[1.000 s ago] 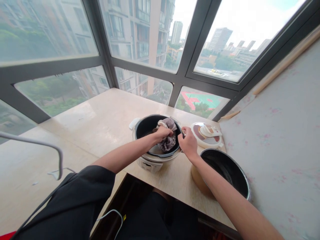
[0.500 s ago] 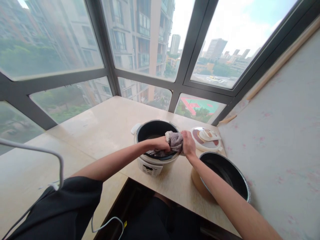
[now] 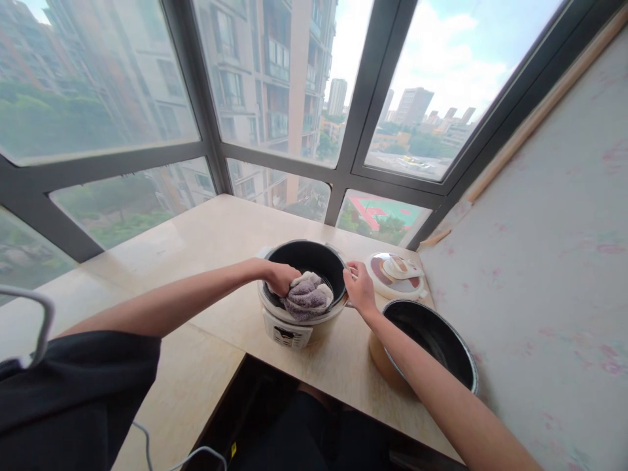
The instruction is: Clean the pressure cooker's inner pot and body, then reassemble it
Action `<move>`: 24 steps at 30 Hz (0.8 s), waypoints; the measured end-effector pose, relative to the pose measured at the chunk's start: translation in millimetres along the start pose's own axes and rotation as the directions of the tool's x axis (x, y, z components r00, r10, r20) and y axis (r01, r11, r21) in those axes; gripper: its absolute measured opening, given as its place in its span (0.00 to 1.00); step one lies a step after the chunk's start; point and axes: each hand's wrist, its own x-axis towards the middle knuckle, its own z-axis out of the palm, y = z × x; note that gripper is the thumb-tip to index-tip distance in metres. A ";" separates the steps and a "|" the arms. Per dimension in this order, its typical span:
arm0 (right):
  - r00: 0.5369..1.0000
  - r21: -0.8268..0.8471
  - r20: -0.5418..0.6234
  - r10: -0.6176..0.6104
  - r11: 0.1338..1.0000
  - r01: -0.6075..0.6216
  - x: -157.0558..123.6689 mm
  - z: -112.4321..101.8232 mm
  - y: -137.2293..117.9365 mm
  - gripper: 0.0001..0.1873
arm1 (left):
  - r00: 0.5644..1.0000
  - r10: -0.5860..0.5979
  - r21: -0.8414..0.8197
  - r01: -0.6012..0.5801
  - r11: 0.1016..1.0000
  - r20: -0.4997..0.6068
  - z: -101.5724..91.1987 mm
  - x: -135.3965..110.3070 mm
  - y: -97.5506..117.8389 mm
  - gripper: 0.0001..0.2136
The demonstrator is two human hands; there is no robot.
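L fingers (image 3: 289, 277) clamped on cloth (image 3: 308, 299) in cooker (image 3: 286, 332) nr ledge edge (image 3: 299, 375), R fingers (image 3: 350, 269) on rim (image 3: 314, 242); open room L.

Pale beige tabletop (image 3: 210, 235), lightly streaked w/ some sheen. Directly on it: a white cooker (image 3: 324, 331), upright, approx. centre, nr the front edge, open at top; a round lid (image 3: 377, 277), handle up, to its R; & a big pot (image 3: 380, 366), brown outside, black inside, in front of the lid, also nr the edge.
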 end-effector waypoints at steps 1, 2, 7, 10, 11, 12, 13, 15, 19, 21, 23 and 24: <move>1.000 0.003 0.002 0.001 1.000 -0.001 0.1 0.1 0.2 0.18 | 1.000 0.006 0.042 -0.005 0.999 -0.009 -1.4 -1.1 -3.3 0.10; 1.000 0.006 0.005 0.001 1.000 -0.001 0.2 0.2 0.6 0.18 | 1.000 0.004 0.084 -0.002 0.996 -0.022 -2.9 -1.5 -6.4 0.09; 1.000 0.016 0.001 0.001 1.000 -0.001 0.4 1.2 2.7 0.18 | 0.995 0.020 0.358 0.016 0.934 -0.094 -8.5 6.9 -20.6 0.10; 1.000 0.020 -0.006 0.004 1.000 -0.004 0.1 1.8 2.8 0.17 | 0.978 0.099 0.480 0.002 0.877 -0.185 -7.6 15.2 -30.2 0.09; 1.000 0.023 -0.007 0.003 1.000 -0.003 0.0 2.1 2.8 0.17 | 0.964 0.123 0.512 0.017 0.859 -0.237 -6.5 17.8 -33.2 0.08; 1.000 0.027 -0.007 0.000 1.000 0.000 0.0 2.4 2.8 0.17 | 0.943 0.142 0.540 0.046 0.841 -0.301 -5.3 20.4 -36.0 0.07; 1.000 0.031 -0.006 -0.001 1.000 0.002 -0.1 2.8 2.9 0.17 | 0.915 0.160 0.563 0.084 0.822 -0.370 -4.2 22.8 -38.3 0.07; 1.000 0.033 -0.004 -0.003 0.999 0.004 -0.1 3.5 3.1 0.17 | 0.848 0.187 0.587 0.168 0.792 -0.495 -2.6 27.7 -41.0 0.09; 1.000 0.027 -0.017 0.008 1.000 -0.007 -0.6 4.1 3.5 0.16 | 0.807 0.134 0.537 0.249 0.806 -0.576 -4.0 40.1 -37.4 0.10; 1.000 0.023 -0.021 0.011 1.000 -0.010 -0.9 3.8 3.3 0.15 | 0.817 0.077 0.466 0.246 0.850 -0.572 -6.1 48.3 -31.5 0.11; 1.000 0.019 -0.014 0.006 1.000 -0.006 -1.0 3.3 2.8 0.16 | 0.811 0.026 0.364 0.234 0.902 -0.584 -8.2 57.4 -23.9 0.11; 1.000 0.024 -0.009 0.005 1.000 -0.005 -1.0 3.1 2.4 0.16 | 0.799 -0.009 0.292 0.230 0.928 -0.601 -9.0 62.0 -19.8 0.11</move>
